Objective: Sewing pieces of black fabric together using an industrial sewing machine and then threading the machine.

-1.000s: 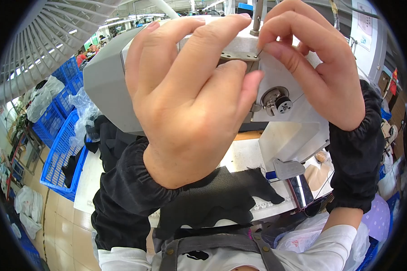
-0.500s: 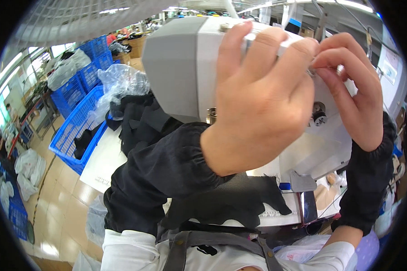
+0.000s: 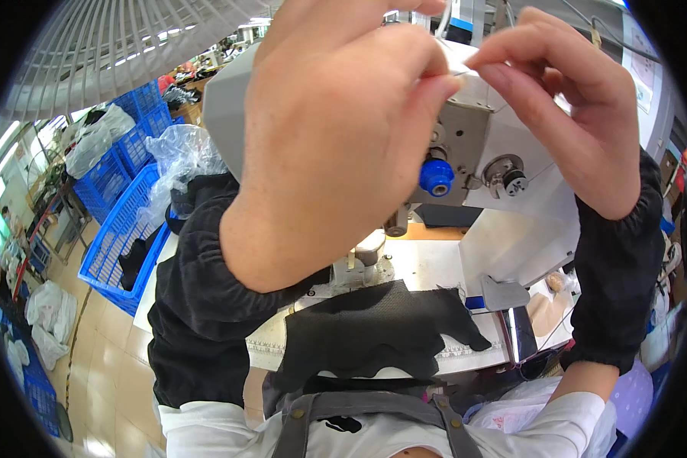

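Note:
My left hand [image 3: 336, 145] is raised in front of the head of a white-and-grey sewing machine [image 3: 223, 99] and hides much of it. Its thumb and forefinger are pinched together. Close by on the right, my right hand [image 3: 565, 99] also pinches, its fingertips almost meeting the left ones. Whatever lies between the fingertips is too fine to make out. Below the hands show a blue tension knob [image 3: 437, 177] and a round metal bobbin winder-like dial [image 3: 505, 177]. A piece of black mesh fabric [image 3: 366, 328] lies flat on the machine bed, untouched by either hand.
A blue basket [image 3: 103, 259] with black cloth and clear plastic stands left of the table, more blue crates [image 3: 103, 183] behind it. A white fan guard [image 3: 122, 46] hangs at upper left. White bags [image 3: 49, 313] sit on the tiled floor [image 3: 107, 366].
Both hands have moved up and to the left, off the machine's top right area. The blue knob and the needle area have come into sight. The black fabric lies as before.

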Demonstrator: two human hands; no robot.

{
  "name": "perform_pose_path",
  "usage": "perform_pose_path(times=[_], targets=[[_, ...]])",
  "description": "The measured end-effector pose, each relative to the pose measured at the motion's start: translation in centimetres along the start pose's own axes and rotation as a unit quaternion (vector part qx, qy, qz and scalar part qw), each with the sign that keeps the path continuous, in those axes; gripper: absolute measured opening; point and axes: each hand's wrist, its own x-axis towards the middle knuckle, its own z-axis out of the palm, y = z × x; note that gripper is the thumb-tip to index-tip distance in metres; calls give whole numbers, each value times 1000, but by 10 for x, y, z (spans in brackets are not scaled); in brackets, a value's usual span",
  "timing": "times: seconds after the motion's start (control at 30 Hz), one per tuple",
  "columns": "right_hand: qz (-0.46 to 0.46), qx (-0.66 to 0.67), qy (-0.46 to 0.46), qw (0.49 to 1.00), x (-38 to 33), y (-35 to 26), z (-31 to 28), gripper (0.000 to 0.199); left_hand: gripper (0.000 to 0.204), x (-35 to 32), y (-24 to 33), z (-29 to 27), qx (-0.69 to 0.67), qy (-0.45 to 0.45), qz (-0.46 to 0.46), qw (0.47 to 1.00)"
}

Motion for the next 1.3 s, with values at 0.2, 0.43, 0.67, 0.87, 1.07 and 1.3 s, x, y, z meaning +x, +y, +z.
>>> perform_pose_path(times=[0.2, 0.43, 0.67, 0.87, 1.07, 1.3], targets=[[-6, 15, -51, 999, 17, -20, -10, 12, 17, 3, 3, -9, 16, -54, -30, 998], [-28, -31, 33, 999, 13, -3, 8, 10, 23, 0, 15, -13, 33, -81, -58, 994], [-28, -47, 56, 997, 14, -4, 12, 8, 23, -2, 16, -10, 44, -76, -53, 995], [-32, -54, 40, 997, 15, -4, 13, 8, 23, -3, 16, -10, 51, -76, -54, 994], [-38, -76, 47, 995, 15, -4, 12, 8, 23, -2, 16, -10, 52, -76, -59, 994], [-33, -69, 51, 996, 15, -6, 12, 8, 22, -2, 18, -11, 46, -74, -63, 994]])
